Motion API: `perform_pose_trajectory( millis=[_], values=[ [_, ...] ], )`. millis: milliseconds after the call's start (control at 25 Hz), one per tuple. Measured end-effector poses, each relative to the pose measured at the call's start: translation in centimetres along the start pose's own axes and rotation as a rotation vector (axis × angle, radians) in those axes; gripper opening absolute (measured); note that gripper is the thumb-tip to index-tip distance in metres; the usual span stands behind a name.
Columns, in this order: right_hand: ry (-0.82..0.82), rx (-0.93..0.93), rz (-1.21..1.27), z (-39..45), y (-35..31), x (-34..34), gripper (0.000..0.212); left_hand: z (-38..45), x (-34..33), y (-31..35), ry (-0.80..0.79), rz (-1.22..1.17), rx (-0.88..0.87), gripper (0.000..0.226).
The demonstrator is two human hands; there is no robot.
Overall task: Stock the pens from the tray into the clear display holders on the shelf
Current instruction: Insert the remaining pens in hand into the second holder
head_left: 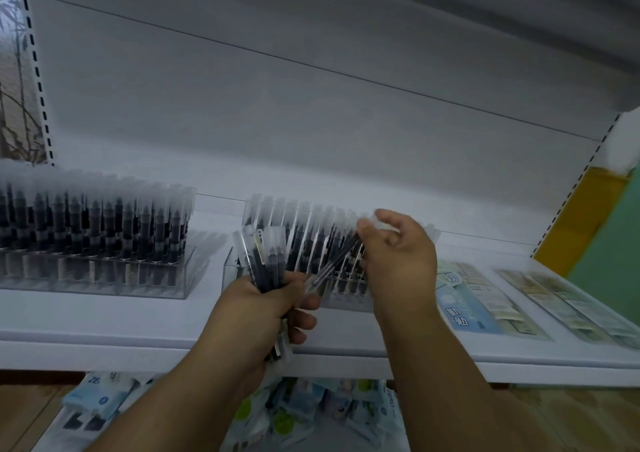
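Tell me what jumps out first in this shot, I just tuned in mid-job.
The two hands at centre: the left hand grips a bundle of pens, while the right hand pinches a single pen slanting over the middle clear holder. To the left on the white shelf, another holder stands packed with pens.

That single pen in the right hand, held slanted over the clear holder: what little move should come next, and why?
Probably tip it upright and lower it into a free slot. The right hand pinches the single pen by its cap, slanted across the nearer clear holder, whose rows already stand upright. The left hand grips a bundle of pens waiting their turn. Which slot is free is too blurred to tell.
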State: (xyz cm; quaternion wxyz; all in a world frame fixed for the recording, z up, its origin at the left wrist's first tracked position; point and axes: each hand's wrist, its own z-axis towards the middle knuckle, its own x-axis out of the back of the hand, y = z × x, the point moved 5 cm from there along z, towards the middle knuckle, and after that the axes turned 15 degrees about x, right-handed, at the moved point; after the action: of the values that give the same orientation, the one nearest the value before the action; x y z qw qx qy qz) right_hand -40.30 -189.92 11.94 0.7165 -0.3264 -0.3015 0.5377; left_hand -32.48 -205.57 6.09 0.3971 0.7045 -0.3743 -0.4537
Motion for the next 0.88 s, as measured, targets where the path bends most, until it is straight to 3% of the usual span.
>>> perform_pose_trajectory(
  millis=[80,160,280,400,480,600,720,760,880],
  values=[
    [0.030,0.322,-0.369,-1.0,-0.8,0.3,0.019,0.1,0.3,0.2,0.055,-0.011,-0.036,0.009],
    [0.026,0.660,-0.563,-2.3,-1.9,-0.1,0.017,0.4,0.7,0.5,0.104,-0.046,-0.055,0.009],
    [-0.075,0.759,-0.698,-2.7,-1.5,-0.2,0.020,0.9,1.0,1.0,0.127,-0.073,-0.066,0.009],
    [-0.414,0.835,-0.670,-3.8,-1.3,-2.2,0.025,0.9,0.8,1.0,0.114,-0.052,-0.085,0.014],
    [-0.514,0.884,-0.663,-4.6,-1.3,-3.0,0.021,0.8,0.6,0.9,0.089,-0.053,-0.088,0.021],
    [-0.300,0.783,-0.597,-3.1,-1.8,-1.7,0.014,0.4,0.6,0.9,0.050,-0.073,-0.095,0.028],
    [-0.048,0.392,-0.346,-0.3,-1.4,0.6,0.014,0.4,0.9,0.5,0.034,-0.102,-0.076,0.024],
    [-0.049,0.309,-0.303,0.1,-1.2,0.5,0.012,0.3,0.8,0.3,0.020,-0.098,-0.060,0.024],
    [-0.121,0.303,-0.338,0.3,-1.3,-0.7,0.006,0.0,0.5,-0.4,-0.023,-0.067,-0.028,0.022]
  ],
)
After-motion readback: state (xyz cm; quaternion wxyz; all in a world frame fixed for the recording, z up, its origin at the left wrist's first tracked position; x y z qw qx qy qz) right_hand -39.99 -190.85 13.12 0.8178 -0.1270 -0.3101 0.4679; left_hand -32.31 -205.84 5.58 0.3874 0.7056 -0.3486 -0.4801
